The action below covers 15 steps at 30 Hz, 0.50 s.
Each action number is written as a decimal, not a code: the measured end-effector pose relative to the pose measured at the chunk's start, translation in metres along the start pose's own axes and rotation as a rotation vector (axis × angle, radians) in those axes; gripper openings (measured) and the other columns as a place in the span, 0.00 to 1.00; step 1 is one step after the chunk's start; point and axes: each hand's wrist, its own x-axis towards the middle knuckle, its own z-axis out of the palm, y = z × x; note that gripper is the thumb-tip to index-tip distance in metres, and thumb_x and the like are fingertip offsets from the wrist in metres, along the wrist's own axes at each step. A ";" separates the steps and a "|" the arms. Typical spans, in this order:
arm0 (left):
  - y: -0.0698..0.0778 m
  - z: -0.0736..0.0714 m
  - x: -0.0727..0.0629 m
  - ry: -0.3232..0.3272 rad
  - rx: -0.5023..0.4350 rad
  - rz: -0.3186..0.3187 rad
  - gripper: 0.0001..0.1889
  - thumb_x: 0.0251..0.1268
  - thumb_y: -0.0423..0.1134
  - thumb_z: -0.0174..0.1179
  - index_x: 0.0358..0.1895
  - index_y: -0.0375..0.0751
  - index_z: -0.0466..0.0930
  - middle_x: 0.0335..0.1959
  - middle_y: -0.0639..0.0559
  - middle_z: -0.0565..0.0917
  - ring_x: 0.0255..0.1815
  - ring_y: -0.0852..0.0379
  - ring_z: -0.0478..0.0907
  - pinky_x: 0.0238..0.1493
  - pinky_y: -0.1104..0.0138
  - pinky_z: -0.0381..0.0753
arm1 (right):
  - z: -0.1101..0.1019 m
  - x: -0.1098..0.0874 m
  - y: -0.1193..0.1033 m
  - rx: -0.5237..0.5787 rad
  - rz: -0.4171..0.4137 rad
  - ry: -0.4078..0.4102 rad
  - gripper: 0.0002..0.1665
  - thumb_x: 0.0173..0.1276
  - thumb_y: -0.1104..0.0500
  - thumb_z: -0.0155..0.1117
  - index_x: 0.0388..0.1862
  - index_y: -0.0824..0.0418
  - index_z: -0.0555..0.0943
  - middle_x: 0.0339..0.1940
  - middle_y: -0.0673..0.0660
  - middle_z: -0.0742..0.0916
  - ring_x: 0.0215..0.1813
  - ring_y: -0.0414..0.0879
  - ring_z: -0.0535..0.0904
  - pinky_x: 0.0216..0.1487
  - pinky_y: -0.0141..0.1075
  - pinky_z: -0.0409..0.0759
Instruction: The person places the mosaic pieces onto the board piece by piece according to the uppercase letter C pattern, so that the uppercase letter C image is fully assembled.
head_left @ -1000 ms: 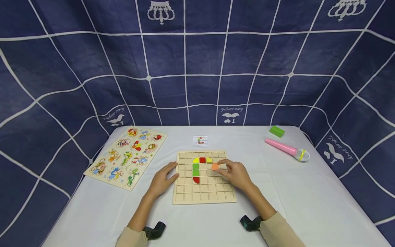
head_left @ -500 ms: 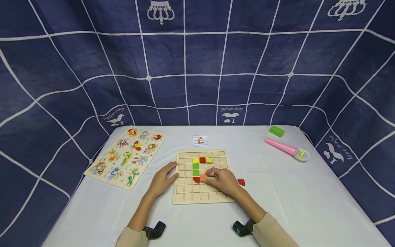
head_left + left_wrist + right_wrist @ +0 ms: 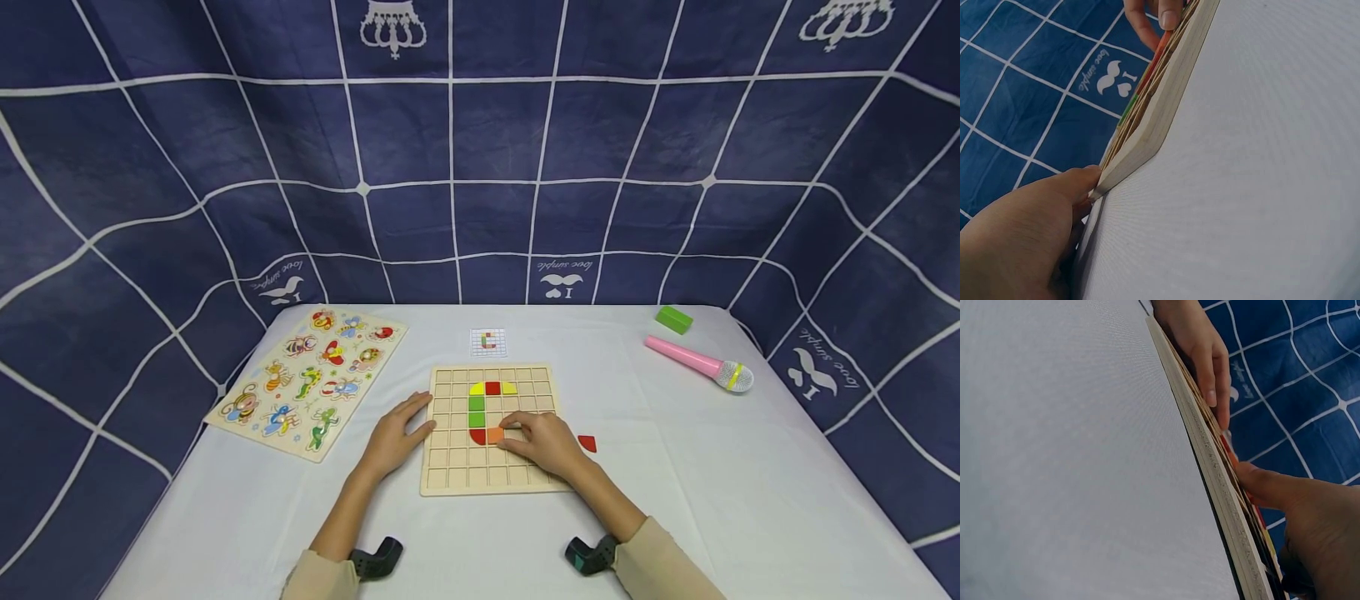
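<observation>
A wooden grid board [image 3: 457,479] lies in the middle of the table in the head view. On it a C-like line of tiles runs: yellow corner pieces [image 3: 477,389], a red square [image 3: 492,388], green squares [image 3: 476,412] and a red rounded tile [image 3: 477,436]. Beside that rounded tile is an orange square tile [image 3: 495,435], pinched at its right side by the thumb and finger of my right hand [image 3: 543,442]. My left hand [image 3: 393,437] rests along the board's left edge, fingers extended, also seen in the left wrist view. A loose red rounded tile [image 3: 587,443] lies right of the board.
Behind the board lies a small pattern card [image 3: 488,342]. An insect puzzle board [image 3: 300,392] is at the left. To the right back are a green block [image 3: 674,320] and a pink toy microphone [image 3: 697,363]. A patterned blue curtain [image 3: 495,217] hangs behind.
My right hand has carried the orange square tile left and toward me, down into a cell beside the red rounded tile. The loose red tile came into view. My left hand stays put.
</observation>
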 end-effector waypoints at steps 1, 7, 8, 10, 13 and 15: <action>0.000 0.000 0.000 0.000 0.002 -0.003 0.27 0.61 0.46 0.60 0.63 0.42 0.70 0.65 0.47 0.68 0.68 0.48 0.58 0.67 0.53 0.56 | 0.000 0.000 0.000 0.000 -0.001 -0.001 0.18 0.55 0.41 0.67 0.40 0.47 0.84 0.09 0.39 0.64 0.15 0.32 0.53 0.19 0.26 0.56; 0.000 0.001 0.000 -0.008 -0.004 -0.015 0.27 0.62 0.46 0.60 0.63 0.42 0.69 0.65 0.48 0.67 0.69 0.48 0.57 0.67 0.53 0.56 | -0.008 -0.004 0.001 0.030 0.010 0.018 0.17 0.54 0.41 0.68 0.40 0.46 0.84 0.11 0.38 0.72 0.17 0.32 0.58 0.26 0.29 0.68; 0.000 0.001 0.000 -0.009 -0.005 -0.013 0.27 0.62 0.46 0.60 0.63 0.42 0.69 0.65 0.47 0.67 0.69 0.48 0.57 0.67 0.53 0.56 | -0.011 -0.005 0.002 0.039 0.016 0.023 0.16 0.54 0.41 0.68 0.40 0.45 0.84 0.10 0.38 0.72 0.17 0.32 0.59 0.28 0.30 0.70; 0.000 0.001 0.000 -0.008 -0.007 -0.013 0.27 0.62 0.46 0.60 0.63 0.42 0.69 0.65 0.47 0.67 0.69 0.48 0.57 0.67 0.54 0.56 | -0.017 -0.009 0.004 0.045 0.031 0.036 0.16 0.54 0.41 0.68 0.39 0.45 0.84 0.10 0.38 0.71 0.16 0.32 0.58 0.31 0.32 0.71; 0.001 0.000 0.000 -0.002 -0.008 -0.008 0.27 0.61 0.46 0.60 0.63 0.42 0.70 0.65 0.47 0.68 0.69 0.48 0.58 0.67 0.53 0.56 | -0.027 -0.016 0.011 0.054 0.048 0.041 0.16 0.54 0.42 0.69 0.40 0.46 0.83 0.07 0.39 0.66 0.13 0.33 0.55 0.30 0.32 0.68; 0.001 0.000 0.000 0.001 -0.010 -0.004 0.27 0.61 0.46 0.60 0.63 0.42 0.70 0.65 0.47 0.68 0.68 0.48 0.58 0.67 0.53 0.56 | -0.034 -0.021 0.017 0.056 0.064 0.048 0.17 0.54 0.42 0.69 0.41 0.46 0.83 0.07 0.40 0.64 0.13 0.32 0.54 0.26 0.31 0.66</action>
